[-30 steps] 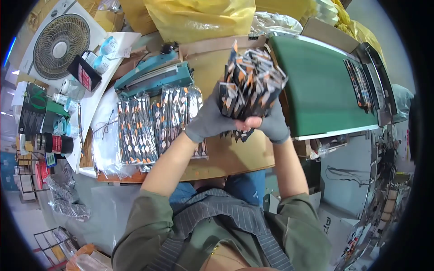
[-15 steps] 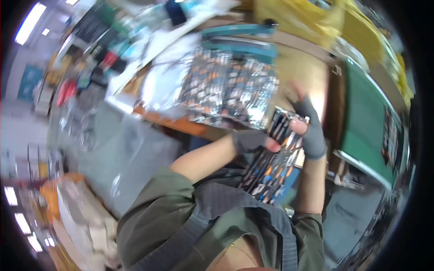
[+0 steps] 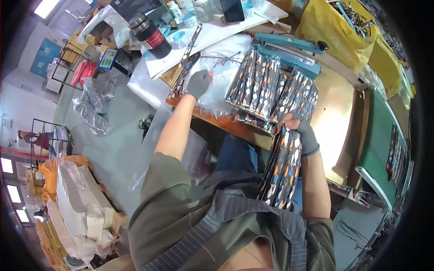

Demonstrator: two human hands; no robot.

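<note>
At about ten o'clock in the view stands a dark cylindrical metal flask [image 3: 150, 30] with a red band, on the white sheets at the far corner of the wooden worktable [image 3: 332, 110].

Just right of it is your left hand [image 3: 199, 83], in a grey knit glove. One second ago this hand was together with the other one around the bundle, up in front of you. Now it has left the bundle and reaches out to eleven o'clock. Its fingers are curled down and press on the clear plastic bag [image 3: 216, 83] that lies on the table, beside a narrow patterned packet [image 3: 180, 77] at the table edge. I cannot tell if it pinches the plastic or only presses it.

At twelve to one o'clock lie the rows of long glossy packets with orange, white and blue pattern [image 3: 271, 88], side by side, touching the teal heat sealer [image 3: 289, 50] behind them.

Your right hand [image 3: 302, 132], also gloved, now carries the bundle alone. It is closed around the top of the bundle of the same patterned packets [image 3: 281, 169], which has come down from chest height and hangs toward your lap, near the centre, at the table's near edge. So the bundle is with one hand, and the other is free for the bag.

At three o'clock is the green conveyor belt [image 3: 377, 144].
</note>
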